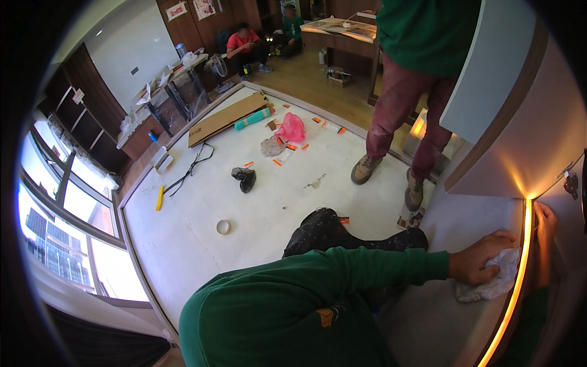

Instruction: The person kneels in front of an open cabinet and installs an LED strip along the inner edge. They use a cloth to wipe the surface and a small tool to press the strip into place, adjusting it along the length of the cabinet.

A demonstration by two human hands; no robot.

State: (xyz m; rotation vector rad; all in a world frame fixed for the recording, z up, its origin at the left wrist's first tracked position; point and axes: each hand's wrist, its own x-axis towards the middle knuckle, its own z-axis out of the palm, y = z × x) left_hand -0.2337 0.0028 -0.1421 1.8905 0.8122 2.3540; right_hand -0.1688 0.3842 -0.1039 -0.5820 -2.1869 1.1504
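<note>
My left hand (483, 257), at the end of a green sleeve, is closed round a crumpled white cloth (498, 278). The cloth lies against the inner side of a cabinet panel, beside a glowing warm-yellow light strip (523, 266). This strip runs down along the panel's front edge. On the other side of it, my right hand (544, 223) is close to the strip's upper end. Its fingers are bent together, and whatever they pinch is hidden. Above both hands hangs a pale cabinet door or panel (498, 153); a metal hinge (571, 185) shows at the right.
A person in maroon trousers (400, 116) stands on the white platform (257, 208). On it lie cardboard (226, 119), a teal roll (252, 119), a pink bag (291, 128), a tape roll (224, 227) and a yellow-handled tool (159, 199). Two people sit at the back.
</note>
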